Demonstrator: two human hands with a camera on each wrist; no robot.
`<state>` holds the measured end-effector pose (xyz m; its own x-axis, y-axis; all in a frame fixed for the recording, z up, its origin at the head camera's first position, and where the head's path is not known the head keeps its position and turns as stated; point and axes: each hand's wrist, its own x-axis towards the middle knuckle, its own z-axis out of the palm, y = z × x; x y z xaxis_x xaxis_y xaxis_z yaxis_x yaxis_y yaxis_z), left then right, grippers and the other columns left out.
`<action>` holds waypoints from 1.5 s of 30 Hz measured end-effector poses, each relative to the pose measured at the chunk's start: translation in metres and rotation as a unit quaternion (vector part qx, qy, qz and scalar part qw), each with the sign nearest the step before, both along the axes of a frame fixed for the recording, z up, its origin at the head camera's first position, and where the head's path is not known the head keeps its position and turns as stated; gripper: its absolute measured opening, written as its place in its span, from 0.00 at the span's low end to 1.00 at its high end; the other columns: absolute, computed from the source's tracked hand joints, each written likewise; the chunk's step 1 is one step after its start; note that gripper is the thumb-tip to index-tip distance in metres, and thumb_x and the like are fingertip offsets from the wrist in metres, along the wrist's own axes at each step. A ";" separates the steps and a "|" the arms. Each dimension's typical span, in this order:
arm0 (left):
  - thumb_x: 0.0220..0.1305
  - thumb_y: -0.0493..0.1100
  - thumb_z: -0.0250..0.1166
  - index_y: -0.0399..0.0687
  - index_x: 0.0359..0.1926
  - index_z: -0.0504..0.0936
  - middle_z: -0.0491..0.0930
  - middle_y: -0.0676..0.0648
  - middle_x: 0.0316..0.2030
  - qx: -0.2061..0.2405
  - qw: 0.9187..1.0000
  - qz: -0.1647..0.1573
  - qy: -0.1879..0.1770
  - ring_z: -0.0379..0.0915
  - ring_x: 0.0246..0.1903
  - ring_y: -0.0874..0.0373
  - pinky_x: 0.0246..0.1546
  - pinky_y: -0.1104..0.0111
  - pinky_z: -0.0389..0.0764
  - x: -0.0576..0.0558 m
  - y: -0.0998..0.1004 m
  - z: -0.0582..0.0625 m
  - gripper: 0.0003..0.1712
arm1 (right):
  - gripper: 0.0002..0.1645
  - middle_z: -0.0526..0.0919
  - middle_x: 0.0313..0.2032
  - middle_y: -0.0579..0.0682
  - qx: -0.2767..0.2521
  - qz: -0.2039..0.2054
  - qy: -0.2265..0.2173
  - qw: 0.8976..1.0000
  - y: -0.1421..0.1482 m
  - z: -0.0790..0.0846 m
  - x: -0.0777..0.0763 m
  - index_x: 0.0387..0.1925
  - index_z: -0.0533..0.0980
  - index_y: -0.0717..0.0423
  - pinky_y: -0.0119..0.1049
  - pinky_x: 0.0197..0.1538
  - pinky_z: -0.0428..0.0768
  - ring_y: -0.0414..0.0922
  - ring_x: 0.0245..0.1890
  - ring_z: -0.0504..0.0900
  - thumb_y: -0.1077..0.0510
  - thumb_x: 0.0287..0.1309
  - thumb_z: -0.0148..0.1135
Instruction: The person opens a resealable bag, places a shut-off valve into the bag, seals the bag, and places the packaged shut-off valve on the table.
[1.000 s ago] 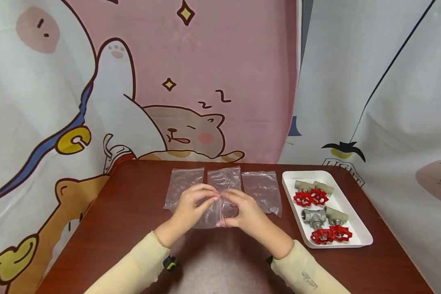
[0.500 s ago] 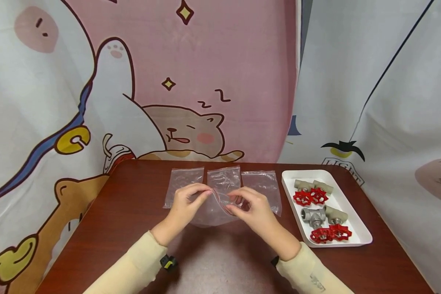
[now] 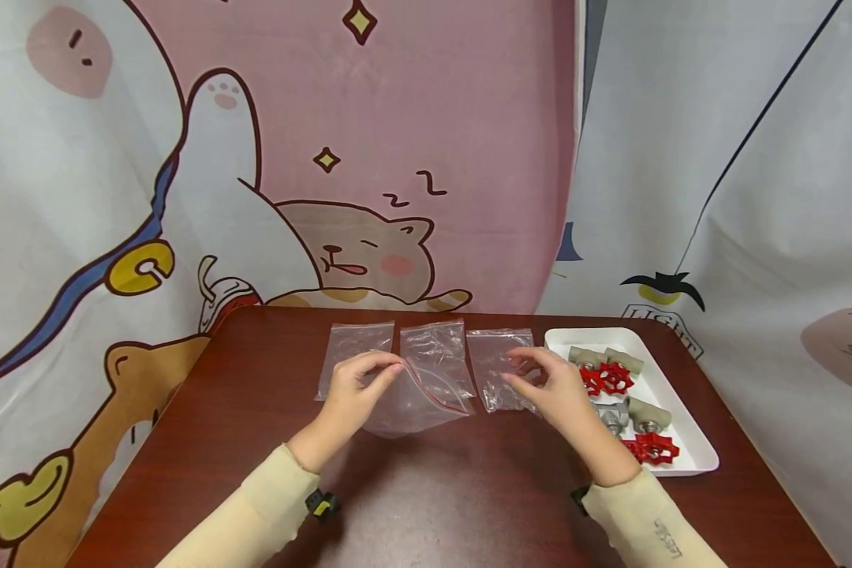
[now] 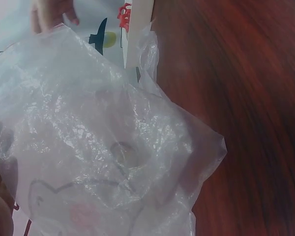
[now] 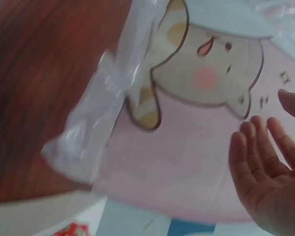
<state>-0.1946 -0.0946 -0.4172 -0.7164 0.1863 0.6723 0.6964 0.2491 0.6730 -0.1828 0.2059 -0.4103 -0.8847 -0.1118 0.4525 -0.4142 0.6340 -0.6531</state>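
My left hand (image 3: 355,394) pinches the rim of a clear zip bag (image 3: 412,406) between thumb and fingertips. The bag's mouth, edged by a red zip line, gapes toward the right, and its body hangs over the table. In the left wrist view the crinkled bag (image 4: 103,128) fills much of the picture. Apart from the bag, my right hand (image 3: 557,390) hovers over the right-hand flat bag and the tray's left edge, its fingers loosely bent with nothing between them. The right wrist view shows that hand (image 5: 270,172) with a bare palm.
Three more clear zip bags lie in a row at the back: left (image 3: 355,347), middle (image 3: 433,339) and right (image 3: 493,355). A white tray (image 3: 692,454) on the right holds grey and tan valve bodies with red handwheels (image 3: 656,448). A patterned cloth (image 3: 468,158) hangs behind the table.
My right hand has let go of the bag's rim and moved right toward the tray. The left hand keeps its pinch, and the bag's mouth has spread wider.
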 end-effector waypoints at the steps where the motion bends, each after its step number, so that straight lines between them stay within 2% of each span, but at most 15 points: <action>1: 0.57 0.36 0.67 0.44 0.36 0.85 0.85 0.48 0.31 -0.001 1.000 0.000 0.000 0.79 0.34 0.65 0.37 0.76 0.78 0.000 0.000 0.000 0.04 | 0.21 0.84 0.34 0.53 0.007 -0.008 -0.008 1.000 0.007 -0.001 -0.001 0.44 0.79 0.61 0.37 0.33 0.82 0.46 0.30 0.82 0.63 0.45 0.73; 8: 0.57 0.35 0.67 0.44 0.36 0.85 0.85 0.47 0.32 0.001 1.000 0.000 0.012 0.79 0.33 0.65 0.36 0.76 0.78 -0.001 -0.001 -0.001 0.05 | 0.22 0.84 0.40 0.61 0.053 -0.055 -0.087 0.993 0.055 -0.003 -0.004 0.48 0.77 0.63 0.29 0.32 0.78 0.54 0.36 0.83 0.58 0.51 0.70; 13: 0.56 0.33 0.67 0.42 0.36 0.85 0.85 0.46 0.31 0.003 1.000 0.001 0.004 0.79 0.33 0.66 0.37 0.76 0.78 -0.001 -0.001 -0.001 0.05 | 0.25 0.83 0.38 0.62 0.075 -0.084 -0.144 0.983 0.085 -0.010 -0.003 0.50 0.76 0.63 0.33 0.29 0.76 0.51 0.34 0.82 0.53 0.54 0.68; 17: 0.55 0.29 0.66 0.39 0.35 0.84 0.85 0.44 0.31 0.001 1.000 0.004 -0.001 0.78 0.33 0.66 0.36 0.76 0.78 0.002 0.000 0.004 0.06 | 0.26 0.81 0.41 0.64 0.095 -0.108 -0.185 0.972 0.107 -0.017 -0.001 0.49 0.76 0.63 0.36 0.32 0.75 0.52 0.36 0.80 0.49 0.57 0.65; 21: 0.54 0.27 0.66 0.35 0.34 0.84 0.84 0.41 0.30 -0.001 1.000 0.004 0.002 0.78 0.32 0.65 0.36 0.75 0.79 0.012 0.003 0.019 0.05 | 0.32 0.82 0.40 0.66 0.088 -0.126 -0.250 0.956 0.127 -0.022 0.002 0.51 0.74 0.69 0.37 0.33 0.76 0.52 0.36 0.81 0.43 0.61 0.59; 23: 0.54 0.27 0.66 0.34 0.34 0.83 0.84 0.41 0.30 -0.002 1.000 0.003 0.002 0.78 0.32 0.66 0.35 0.75 0.79 0.017 0.004 0.026 0.05 | 0.37 0.83 0.39 0.65 0.068 -0.133 -0.297 0.943 0.136 -0.023 0.005 0.52 0.72 0.72 0.37 0.34 0.79 0.49 0.34 0.83 0.39 0.62 0.55; 27: 0.54 0.27 0.66 0.34 0.33 0.83 0.84 0.40 0.29 0.000 1.000 0.005 -0.003 0.78 0.32 0.67 0.35 0.74 0.79 0.018 0.004 0.029 0.05 | 0.45 0.85 0.34 0.61 0.032 -0.143 -0.371 0.917 0.151 -0.025 0.008 0.52 0.71 0.75 0.39 0.36 0.82 0.47 0.32 0.84 0.33 0.62 0.50; 29: 0.54 0.27 0.66 0.34 0.33 0.83 0.84 0.41 0.29 0.001 1.000 0.004 -0.001 0.78 0.31 0.66 0.35 0.73 0.80 0.019 0.004 0.029 0.05 | 0.45 0.85 0.31 0.58 0.026 -0.147 -0.387 0.910 0.156 -0.027 0.009 0.49 0.72 0.76 0.39 0.36 0.82 0.46 0.31 0.84 0.33 0.62 0.50; 32: 0.54 0.27 0.66 0.34 0.33 0.83 0.84 0.41 0.30 0.002 1.000 0.003 0.001 0.78 0.32 0.66 0.35 0.71 0.80 0.019 0.004 0.029 0.05 | 0.42 0.86 0.29 0.56 0.040 -0.145 -0.394 0.907 0.160 -0.029 0.009 0.44 0.76 0.75 0.38 0.35 0.82 0.45 0.30 0.83 0.34 0.62 0.50; 36: 0.55 0.28 0.66 0.35 0.33 0.84 0.84 0.41 0.30 0.001 1.000 0.005 -0.003 0.78 0.32 0.68 0.36 0.72 0.80 0.018 0.004 0.028 0.04 | 0.37 0.85 0.27 0.55 0.100 -0.140 -0.394 0.903 0.157 -0.028 0.008 0.40 0.78 0.73 0.35 0.31 0.79 0.42 0.26 0.81 0.38 0.64 0.51; 39: 0.55 0.28 0.66 0.35 0.33 0.84 0.84 0.41 0.30 0.001 1.000 0.006 -0.004 0.78 0.32 0.68 0.35 0.73 0.80 0.018 0.004 0.028 0.04 | 0.33 0.84 0.25 0.54 0.122 -0.131 -0.392 0.902 0.154 -0.027 0.007 0.38 0.77 0.75 0.35 0.29 0.78 0.40 0.24 0.80 0.43 0.64 0.52; 41: 0.54 0.28 0.66 0.35 0.33 0.84 0.84 0.41 0.30 0.001 1.000 0.004 -0.002 0.78 0.32 0.67 0.35 0.73 0.80 0.018 0.004 0.028 0.04 | 0.31 0.84 0.24 0.54 0.127 -0.125 -0.388 0.904 0.152 -0.027 0.007 0.37 0.76 0.77 0.35 0.29 0.78 0.40 0.23 0.80 0.47 0.65 0.51; 45: 0.55 0.28 0.66 0.35 0.34 0.83 0.84 0.41 0.30 -0.001 1.000 0.002 -0.005 0.78 0.32 0.67 0.35 0.75 0.79 0.018 0.004 0.028 0.04 | 0.28 0.84 0.28 0.61 0.082 -0.106 -0.399 0.907 0.153 -0.027 0.008 0.40 0.74 0.82 0.37 0.33 0.82 0.44 0.26 0.82 0.53 0.66 0.47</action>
